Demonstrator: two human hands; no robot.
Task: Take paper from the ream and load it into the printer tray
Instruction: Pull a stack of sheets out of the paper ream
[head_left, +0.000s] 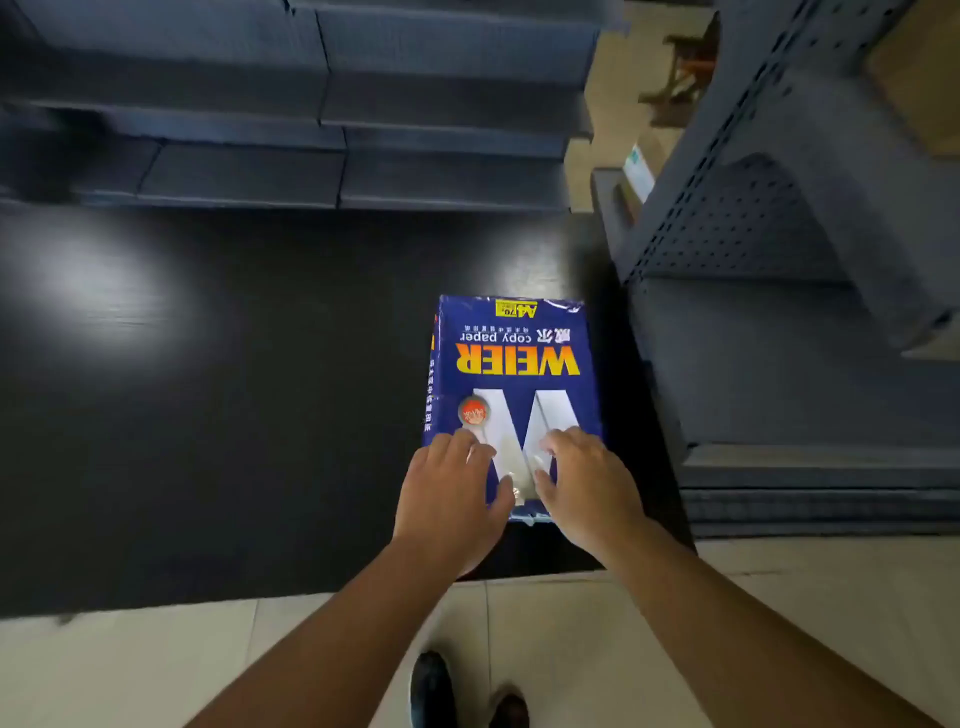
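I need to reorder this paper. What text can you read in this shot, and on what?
All of it is on the blue ream wrapper, upside down to the camera:
"WEIER", large yellow letters.
"copy paper", white, beside two Chinese characters I cannot read surely.
"A4", on a yellow tag; "70" next to it, its small print unreadable.
Chinese lines, side print and red round seal: too small to read.

- Table (234, 389): fills the centre and left of the frame.
- Ream (511, 384): flat on the table near its right edge, right of frame centre.
- Left hand (452, 499) and right hand (587, 483): side by side on the ream's lower end, left hand toward its lower-left corner.
- Stacked boxes (322, 104): across the top of the frame, behind the table.
- Shelving unit (789, 260): upper right, just beside the table.
- Floor (571, 649): along the bottom; shoes (462, 696) at bottom centre, between the forearms.
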